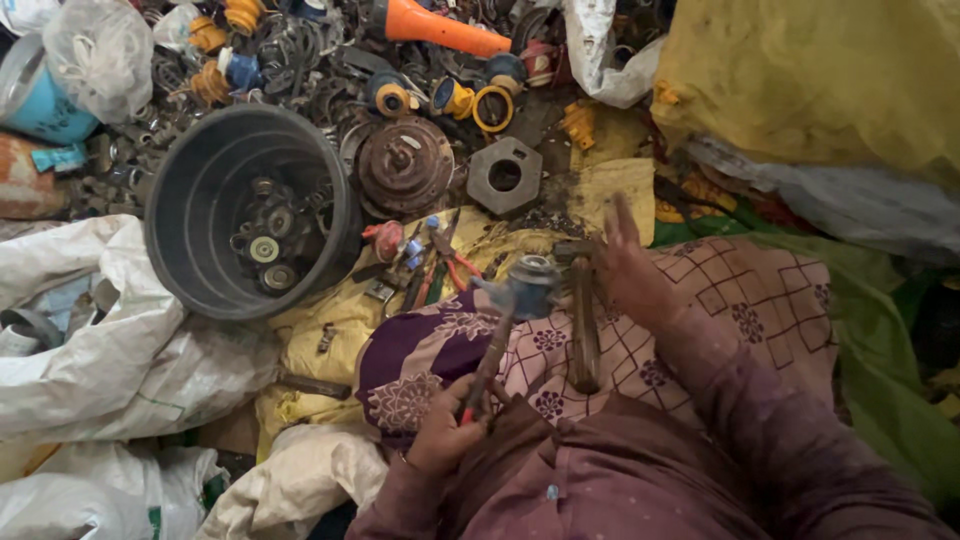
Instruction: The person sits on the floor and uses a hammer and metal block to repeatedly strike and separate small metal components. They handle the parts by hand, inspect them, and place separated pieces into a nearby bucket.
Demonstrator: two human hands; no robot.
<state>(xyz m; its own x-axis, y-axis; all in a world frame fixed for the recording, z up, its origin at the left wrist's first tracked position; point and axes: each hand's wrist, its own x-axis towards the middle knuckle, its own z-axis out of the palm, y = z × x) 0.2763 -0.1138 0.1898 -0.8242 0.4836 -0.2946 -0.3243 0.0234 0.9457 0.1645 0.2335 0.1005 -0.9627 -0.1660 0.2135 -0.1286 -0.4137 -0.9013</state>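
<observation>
My left hand [447, 430] grips the red-handled end of pliers [488, 358], whose jaws clamp a blue-grey metal valve part [531, 283] above my lap. My right hand [628, 268] hovers just right of the part, fingers spread, touching nothing I can make out. A wooden-handled hammer [583, 322] lies across the patterned cloth [760, 300] on my lap, between the two hands.
A dark grey bucket [190, 215] with several round metal parts sits front left. A rusty disc [405, 165], a hexagonal nut plate [505, 177], an orange tube [435, 27] and scrap litter the ground. White sacks [110, 360] lie left, a yellow sack [810, 80] right.
</observation>
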